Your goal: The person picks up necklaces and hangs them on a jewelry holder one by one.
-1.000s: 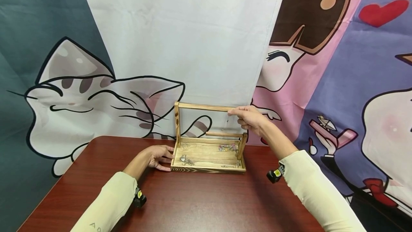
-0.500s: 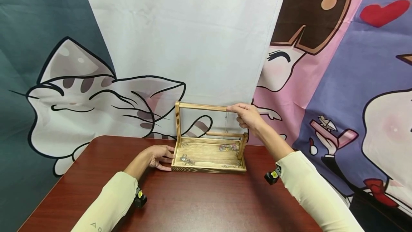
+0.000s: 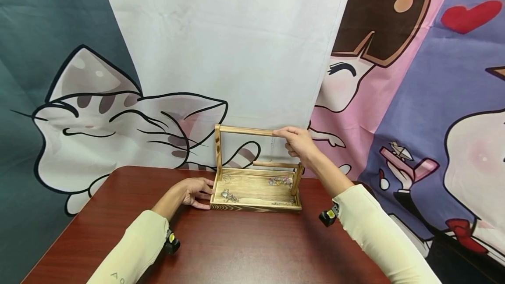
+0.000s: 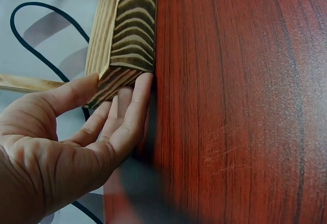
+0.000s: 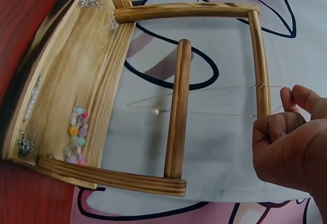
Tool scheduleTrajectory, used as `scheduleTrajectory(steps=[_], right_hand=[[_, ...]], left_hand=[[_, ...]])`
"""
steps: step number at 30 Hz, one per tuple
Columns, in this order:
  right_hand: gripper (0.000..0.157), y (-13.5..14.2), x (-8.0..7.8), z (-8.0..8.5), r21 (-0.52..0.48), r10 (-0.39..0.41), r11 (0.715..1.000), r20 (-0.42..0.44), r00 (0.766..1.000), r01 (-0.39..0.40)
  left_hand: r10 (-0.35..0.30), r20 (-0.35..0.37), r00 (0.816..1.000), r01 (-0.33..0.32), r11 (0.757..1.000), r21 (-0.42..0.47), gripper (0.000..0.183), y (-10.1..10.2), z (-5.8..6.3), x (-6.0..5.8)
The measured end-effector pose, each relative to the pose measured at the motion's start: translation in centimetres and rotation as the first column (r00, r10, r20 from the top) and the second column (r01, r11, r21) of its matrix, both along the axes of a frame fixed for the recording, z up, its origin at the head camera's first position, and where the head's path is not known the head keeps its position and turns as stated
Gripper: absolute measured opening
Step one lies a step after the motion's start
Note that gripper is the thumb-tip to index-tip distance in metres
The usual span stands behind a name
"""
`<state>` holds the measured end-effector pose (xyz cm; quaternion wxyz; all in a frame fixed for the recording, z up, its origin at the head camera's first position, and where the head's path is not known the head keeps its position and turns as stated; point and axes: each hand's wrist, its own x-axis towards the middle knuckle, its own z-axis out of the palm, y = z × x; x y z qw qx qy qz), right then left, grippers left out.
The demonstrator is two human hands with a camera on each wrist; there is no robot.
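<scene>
Two pale sleeves [image 3: 134,244] reach forward over the red-brown table [image 3: 252,249]. The left hand [image 3: 193,191] bears on the left end of the wooden tray [image 3: 256,208], fingers extended and spaced, thumb at the rim. Its position is unchanged over the last second; judged function: steadying.

Inside the tray lie silver jewellery [image 3: 229,195] near the front left and, toward the rear right, a strand of coloured beads [image 5: 82,132]. Neither has shifted.

Above the tray's rear runs the lower bar [image 5: 178,106]. The necklace [image 5: 155,111] hangs at the upper bar [image 3: 248,131], its pendant dangling free and its chain extending down past the lower bar.

The right hand [image 3: 297,141] is at the upper bar, thumb and forefinger closed narrowly on the chain, the other fingers curled. Change noted: this hand and the chain have moved left along the bar, away from its right end, which the hand hides. Judged meaning: the chain's position is being adjusted, and the piece is not yet released. Whether the chain loops fully over the bar cannot be told.

Behind everything hangs a printed cloth [image 3: 252,56].
</scene>
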<state>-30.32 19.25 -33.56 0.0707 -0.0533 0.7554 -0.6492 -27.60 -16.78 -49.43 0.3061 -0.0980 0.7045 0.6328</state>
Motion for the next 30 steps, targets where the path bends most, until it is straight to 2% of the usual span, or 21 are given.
scheduleTrajectory(steps=[15,22,30], right_hand=[[0.012,-2.1,-0.1,-0.7,-0.025,0.001,1.0,-0.027,1.0,-0.001],[0.025,-2.9,-0.1,-0.7,-0.011,0.013,1.0,-0.02,1.0,-0.013],[0.029,-3.6,-0.2,-0.6,-0.003,0.024,1.0,-0.028,0.999,-0.024]], left_hand=[[-0.002,-0.004,1.0,0.002,1.0,-0.002,0.054,-0.1,-0.1,0.0],[0.005,-0.002,1.0,-0.005,1.0,0.002,0.055,0.0,0.0,0.0],[-0.007,-0.003,1.0,0.007,1.0,-0.005,0.056,0.0,0.1,0.0]])
